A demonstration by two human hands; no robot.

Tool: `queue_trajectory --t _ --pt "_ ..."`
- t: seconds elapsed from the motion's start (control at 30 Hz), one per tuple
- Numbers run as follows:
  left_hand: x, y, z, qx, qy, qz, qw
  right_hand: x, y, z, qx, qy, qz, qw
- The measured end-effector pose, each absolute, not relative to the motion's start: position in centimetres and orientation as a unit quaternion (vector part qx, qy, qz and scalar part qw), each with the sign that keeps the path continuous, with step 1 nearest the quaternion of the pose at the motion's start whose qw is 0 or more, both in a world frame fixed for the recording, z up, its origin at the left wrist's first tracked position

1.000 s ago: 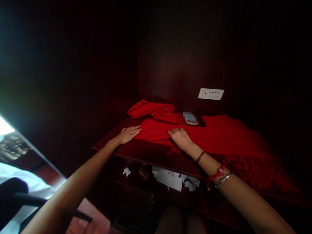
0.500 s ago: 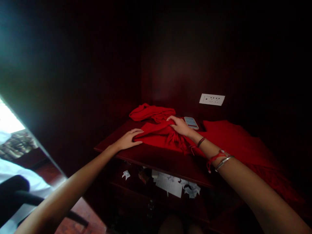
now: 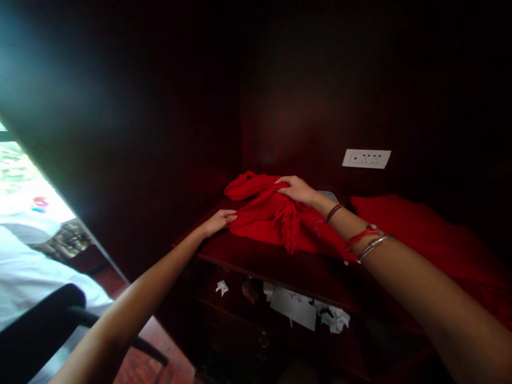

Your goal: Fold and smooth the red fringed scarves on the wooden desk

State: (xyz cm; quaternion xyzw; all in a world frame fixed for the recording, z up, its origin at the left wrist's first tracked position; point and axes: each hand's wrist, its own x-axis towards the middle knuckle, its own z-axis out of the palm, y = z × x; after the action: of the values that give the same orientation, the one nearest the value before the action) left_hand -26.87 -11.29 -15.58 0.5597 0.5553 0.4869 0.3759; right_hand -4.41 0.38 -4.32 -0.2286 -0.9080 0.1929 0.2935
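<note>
A red fringed scarf lies across a dark wooden desk. My right hand is closed on a folded end of the scarf and holds it over the far part of the cloth. My left hand rests on the scarf's near left corner, its fingers pinching the edge. A second bunched red cloth sits behind, against the wall. The rest of the red fabric spreads to the right under my forearm.
A phone lies behind my right wrist, mostly hidden. A white socket plate is on the wall. Torn papers lie on a shelf under the desk. A black chair stands at lower left.
My right hand has carried the scarf's fringed end away from the near edge and folded it back toward the wall. My left hand stayed at the left corner. The camera view shifted left.
</note>
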Motion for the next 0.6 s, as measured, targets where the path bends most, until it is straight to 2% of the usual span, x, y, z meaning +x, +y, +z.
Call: queue_trajectory --t 0.1,0.17,0.23,0.33,0.47,0.6 --pt "-27.0 -11.5 -15.5 0.553 0.538 0.488 0.407 -4.7 0.8 -4.7 -0.209 -0.905 0.225 0.295" --pt "-27.0 -11.7 -15.3 0.584 0.545 0.469 0.377 -4.4 0.8 -4.7 -0.184 -0.907 0.235 0.297" --pt "-26.8 -12.1 -15.1 0.644 0.567 0.421 0.293 -3.6 0.4 -4.5 -0.148 -0.915 0.226 0.3" --pt "-26.3 -13.1 -14.8 0.76 0.572 0.283 0.125 -1.4 -1.9 -4.4 -0.106 -0.939 0.168 0.281" --pt "-25.5 -14.5 -14.5 0.834 0.535 0.133 -0.004 2.1 -7.0 -6.1 -0.073 -0.973 0.113 0.188" --pt "-25.3 -14.8 -14.4 0.847 0.526 0.067 -0.043 4.1 -10.2 -8.4 -0.061 -0.986 0.144 0.062"
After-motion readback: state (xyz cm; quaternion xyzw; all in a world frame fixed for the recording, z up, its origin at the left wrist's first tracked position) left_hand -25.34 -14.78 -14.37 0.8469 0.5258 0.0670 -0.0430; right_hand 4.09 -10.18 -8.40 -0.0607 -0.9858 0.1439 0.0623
